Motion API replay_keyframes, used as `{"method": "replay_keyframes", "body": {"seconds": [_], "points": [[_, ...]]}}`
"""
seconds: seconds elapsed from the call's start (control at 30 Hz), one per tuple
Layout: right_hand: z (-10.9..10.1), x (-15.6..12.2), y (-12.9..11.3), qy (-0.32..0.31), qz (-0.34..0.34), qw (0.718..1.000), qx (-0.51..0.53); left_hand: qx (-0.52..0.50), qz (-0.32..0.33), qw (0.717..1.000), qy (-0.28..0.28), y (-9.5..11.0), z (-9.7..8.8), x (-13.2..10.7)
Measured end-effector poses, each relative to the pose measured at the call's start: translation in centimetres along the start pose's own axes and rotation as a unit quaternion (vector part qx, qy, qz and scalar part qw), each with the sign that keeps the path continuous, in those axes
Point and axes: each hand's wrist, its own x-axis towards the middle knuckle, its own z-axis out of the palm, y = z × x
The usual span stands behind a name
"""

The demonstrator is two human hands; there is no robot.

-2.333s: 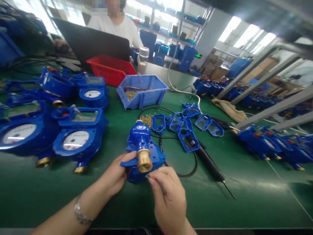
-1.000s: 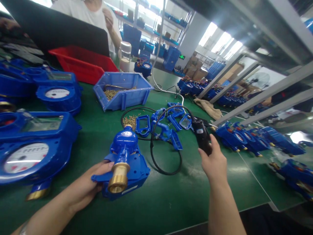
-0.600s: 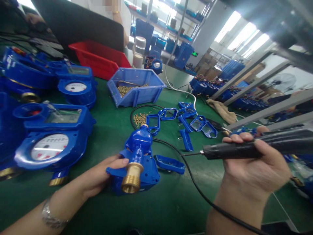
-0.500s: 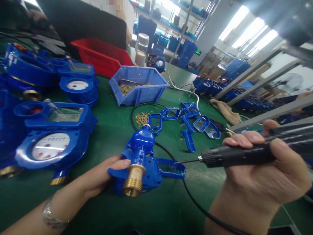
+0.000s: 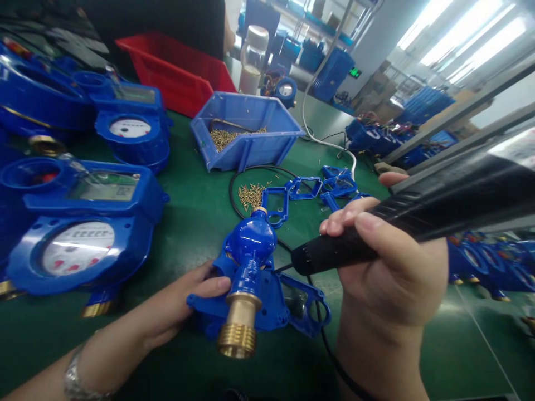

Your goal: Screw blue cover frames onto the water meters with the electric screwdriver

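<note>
A blue water meter body (image 5: 251,273) with a brass threaded end lies upside down on the green mat, close to me. My left hand (image 5: 179,303) grips its left side, thumb across the flange. My right hand (image 5: 388,262) is closed round a black electric screwdriver (image 5: 401,223). The screwdriver's thin bit touches the meter's right side near the middle. A blue plastic frame cover (image 5: 305,303) lies against the meter's right edge, under the screwdriver's black cable.
Finished blue meters with dials (image 5: 79,234) crowd the left. A blue bin of brass screws (image 5: 246,131) and a red bin (image 5: 175,72) stand behind. Loose screws (image 5: 249,195) and blue covers (image 5: 321,186) lie mid-table. More meters (image 5: 476,256) sit right. A person sits behind a black panel.
My right hand left the meter, picked up the screwdriver from the mat and brought its bit to the meter. A blue cover now lies against the meter. The left hand kept its hold.
</note>
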Motion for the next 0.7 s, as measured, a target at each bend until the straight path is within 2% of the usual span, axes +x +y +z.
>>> {"method": "replay_keyframes", "body": {"seconds": [0.1, 0.3, 0.5, 0.7], "points": [[0.3, -0.2, 0.7, -0.013, 0.024, 1.0, -0.006, -0.004, 0.004, 1.0, 0.015, 0.0, 0.1, -0.1], [0.5, -0.8, 2.9, -0.088, 0.112, 0.99, -0.017, -0.018, 0.005, 0.999, 0.032, -0.2, 0.3, -0.1], [-0.1, -1.8, 4.3, -0.035, 0.066, 0.997, -0.016, -0.035, 0.006, 0.997, 0.07, -0.3, 1.2, 0.0], [-0.3, -2.4, 4.6, -0.023, 0.067, 0.997, -0.024, -0.048, 0.002, 0.996, 0.071, -0.4, 1.5, 0.2]]}}
